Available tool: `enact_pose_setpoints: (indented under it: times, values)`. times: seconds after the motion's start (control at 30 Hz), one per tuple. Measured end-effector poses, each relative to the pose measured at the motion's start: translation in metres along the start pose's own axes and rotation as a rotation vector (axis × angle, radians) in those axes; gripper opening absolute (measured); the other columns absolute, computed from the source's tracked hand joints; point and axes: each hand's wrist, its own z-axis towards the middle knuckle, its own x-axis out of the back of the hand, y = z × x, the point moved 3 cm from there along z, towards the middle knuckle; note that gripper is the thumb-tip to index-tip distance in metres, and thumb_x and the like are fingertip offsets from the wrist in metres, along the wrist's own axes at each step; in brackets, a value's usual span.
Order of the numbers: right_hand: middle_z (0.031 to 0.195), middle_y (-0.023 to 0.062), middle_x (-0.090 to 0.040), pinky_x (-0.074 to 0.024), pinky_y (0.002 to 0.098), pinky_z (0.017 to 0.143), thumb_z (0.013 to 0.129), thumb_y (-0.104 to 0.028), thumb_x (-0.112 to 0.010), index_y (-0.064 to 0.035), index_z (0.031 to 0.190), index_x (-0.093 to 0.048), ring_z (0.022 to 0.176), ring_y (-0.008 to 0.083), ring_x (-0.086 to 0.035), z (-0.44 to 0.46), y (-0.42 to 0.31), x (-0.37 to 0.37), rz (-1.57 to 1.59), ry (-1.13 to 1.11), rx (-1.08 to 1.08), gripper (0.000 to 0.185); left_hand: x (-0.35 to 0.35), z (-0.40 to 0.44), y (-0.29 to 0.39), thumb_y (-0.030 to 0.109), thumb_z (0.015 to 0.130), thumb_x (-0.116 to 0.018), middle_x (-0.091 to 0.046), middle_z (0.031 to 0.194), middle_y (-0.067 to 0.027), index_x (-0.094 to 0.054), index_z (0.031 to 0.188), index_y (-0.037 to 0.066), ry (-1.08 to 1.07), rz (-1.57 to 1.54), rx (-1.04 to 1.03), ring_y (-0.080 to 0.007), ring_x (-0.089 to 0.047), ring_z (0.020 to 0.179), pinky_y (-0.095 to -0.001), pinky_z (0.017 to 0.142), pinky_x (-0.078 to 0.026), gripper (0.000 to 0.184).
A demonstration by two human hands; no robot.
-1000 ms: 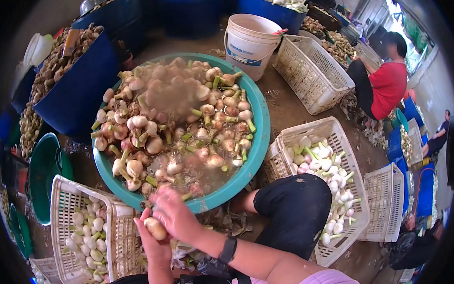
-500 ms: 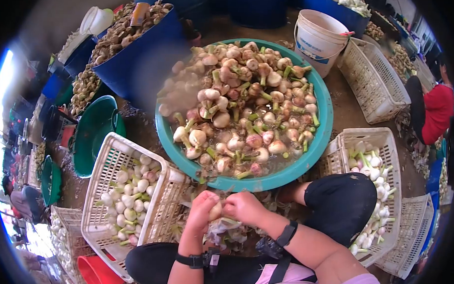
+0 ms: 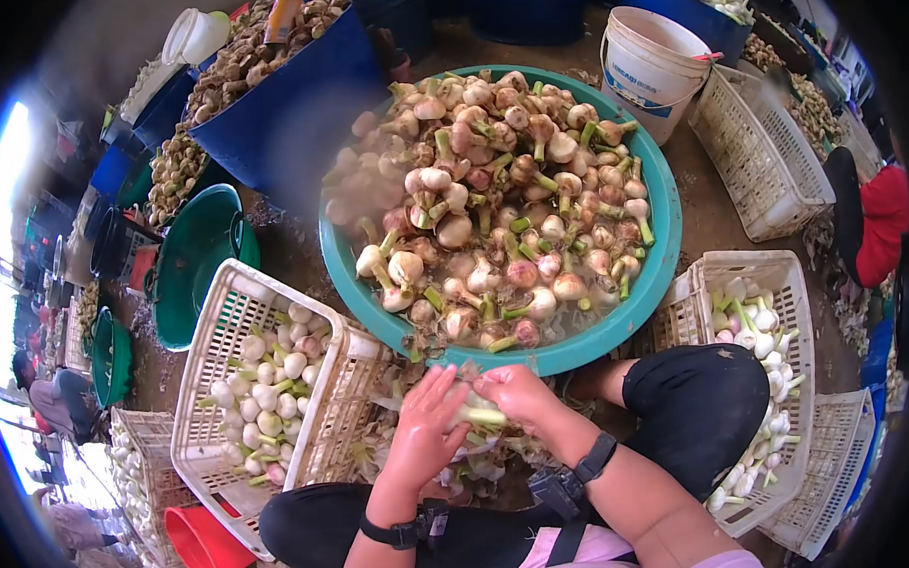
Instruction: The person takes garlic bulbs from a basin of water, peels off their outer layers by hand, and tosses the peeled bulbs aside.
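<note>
Between my hands, just beyond my lap and near the front rim of the teal basin [image 3: 666, 261], is a garlic bulb with a green stem [image 3: 482, 415]. My left hand [image 3: 432, 423] lies along its left side, fingers extended and touching it. The fingers of my right hand [image 3: 516, 394] are bent and pinched on the bulb from the right. Unpeeled garlic bulbs [image 3: 478, 185] are heaped in water in the basin. Peeled white bulbs [image 3: 270, 398] lie in the crate [image 3: 313, 459] at left, and more [image 3: 762, 365] in the crate [image 3: 799, 296] at right.
A white bucket [image 3: 647, 75] and an empty-looking crate [image 3: 759, 159] stand beyond the basin. Left are a blue tub [image 3: 291, 98] of garlic, a green tub [image 3: 190, 265] and a red bucket [image 3: 205, 541]. A person in red [image 3: 882, 224] sits at far right; peelings litter the floor.
The view has swung left since the first frame. My left hand has gone from curled round a bulb to stretched fingers, and a green stem now shows between my hands.
</note>
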Motion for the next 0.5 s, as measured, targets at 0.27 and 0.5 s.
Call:
enact_pose_setpoints:
  times: [0.27, 0.5]
  values:
    - [0.080, 0.0017, -0.062, -0.0453, 0.0279, 0.062, 0.087, -0.016, -0.055, -0.0026, 0.094, -0.062, 0.068, 0.0118, -0.055, -0.028, -0.021, -0.007, 0.063, -0.054, 0.295, 0.017, -0.026, -0.012, -0.036, -0.002, 0.085, -0.051, -0.053, 0.116, -0.0127, -0.054, 0.101, 0.007, 0.486, -1.360, 0.654, -0.0241, -0.055, 0.103, -0.0362, 0.088, -0.046, 0.019]
    - [0.095, 0.0097, -0.062, -0.0477, 0.0367, 0.076, 0.078, -0.021, -0.057, -0.0071, 0.096, -0.062, 0.083, 0.0307, -0.059, -0.044, 0.034, 0.011, -1.372, -0.028, 0.419, 0.024, -0.007, -0.027, -0.068, 0.015, 0.085, -0.058, -0.060, 0.094, -0.0053, -0.050, 0.097, 0.007, 0.766, -1.508, 0.890, -0.0187, -0.060, 0.084, -0.0280, 0.071, -0.051, 0.017]
